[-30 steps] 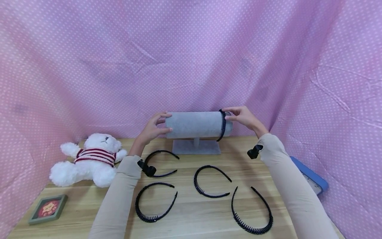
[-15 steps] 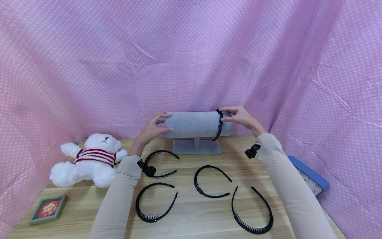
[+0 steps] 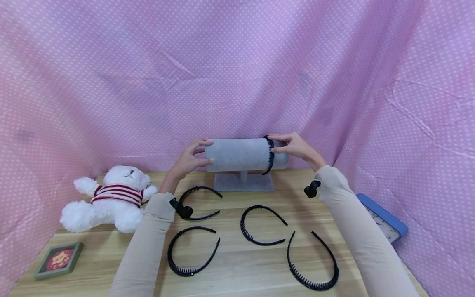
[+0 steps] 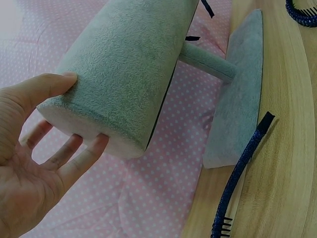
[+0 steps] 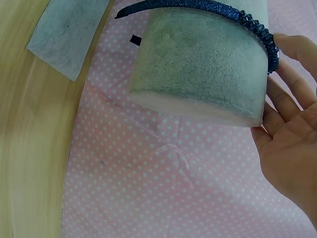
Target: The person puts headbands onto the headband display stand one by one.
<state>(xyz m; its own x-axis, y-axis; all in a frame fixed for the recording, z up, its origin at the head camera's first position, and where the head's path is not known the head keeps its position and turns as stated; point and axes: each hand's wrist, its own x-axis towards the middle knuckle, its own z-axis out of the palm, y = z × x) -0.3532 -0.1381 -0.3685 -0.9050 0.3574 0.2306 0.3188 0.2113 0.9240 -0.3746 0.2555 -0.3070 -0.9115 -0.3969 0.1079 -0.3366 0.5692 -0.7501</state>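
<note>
A grey plush roll on a T-shaped display stand (image 3: 237, 156) stands at the back of the table. My left hand (image 3: 188, 161) holds its left end; in the left wrist view the thumb presses the curved side and several fingertips touch the end face. Around the roll's right part sits a dark headband (image 3: 271, 159), navy and beaded in the right wrist view, with its free ends pointing down. My right hand (image 3: 297, 147) grips this headband by its top between thumb and fingers, some of which lie against the roll (image 5: 198, 64).
Several dark toothed headbands lie on the wooden table, among them a front-left one (image 3: 174, 260), a middle one (image 3: 245, 225) and a front-right one (image 3: 319, 286). A white teddy bear (image 3: 111, 210) and a small frame (image 3: 59, 260) are left, a blue clock (image 3: 384, 216) right.
My right hand has slid the headband a little to the left along the roll, away from its right end. The left hand has stayed at the left end.
</note>
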